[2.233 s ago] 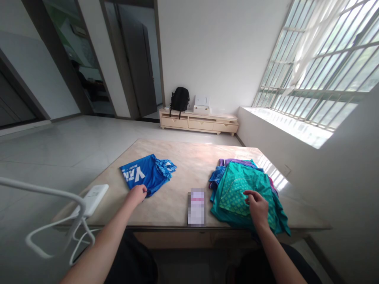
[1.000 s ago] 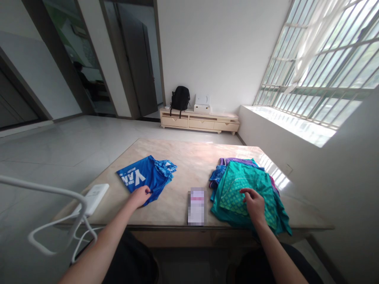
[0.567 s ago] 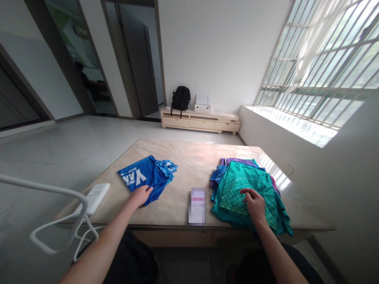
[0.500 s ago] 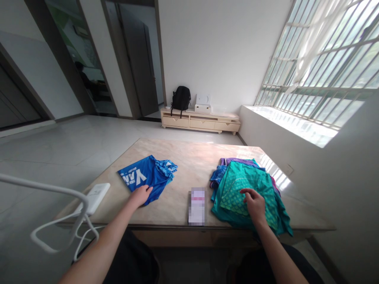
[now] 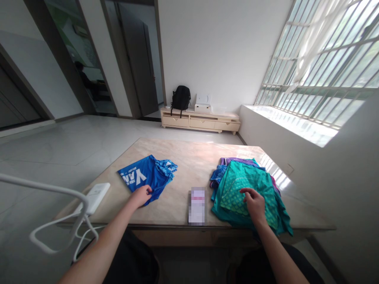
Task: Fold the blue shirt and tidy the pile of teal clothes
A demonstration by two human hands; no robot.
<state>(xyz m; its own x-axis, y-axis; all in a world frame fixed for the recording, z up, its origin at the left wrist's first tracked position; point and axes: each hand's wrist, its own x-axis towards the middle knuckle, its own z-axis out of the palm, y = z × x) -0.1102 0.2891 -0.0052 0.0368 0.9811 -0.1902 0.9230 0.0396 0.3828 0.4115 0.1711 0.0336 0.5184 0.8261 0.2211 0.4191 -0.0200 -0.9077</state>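
On the left half of the marble-look table (image 5: pixel 189 157) lies a folded blue shirt (image 5: pixel 155 179) with white lettering and a patterned collar end. My left hand (image 5: pixel 142 196) is over its near edge, fingers loosely bent, with no cloth seen gripped; whether it touches the shirt is hard to tell. To the right is a pile of clothes with a teal-green patterned shirt (image 5: pixel 237 185) on top. My right hand (image 5: pixel 255 203) is over that shirt, index finger and thumb apart and the other fingers curled, holding nothing visible. Purple cloth (image 5: pixel 239 161) and blue cloth (image 5: pixel 218 173) show beneath.
A phone-shaped, pixelated object (image 5: pixel 197 207) lies near the table's front edge between my hands. At left is a white power bank (image 5: pixel 97 197) beside a white cable (image 5: pixel 47 185). Beyond stands a low cabinet (image 5: pixel 204 123) with a black backpack (image 5: pixel 181 98). A person (image 5: pixel 84 77) sits through the doorway.
The fingers of my left hand have bent in slightly over the blue shirt. My right hand, both piles of cloth and the phone-shaped object stay where they were.
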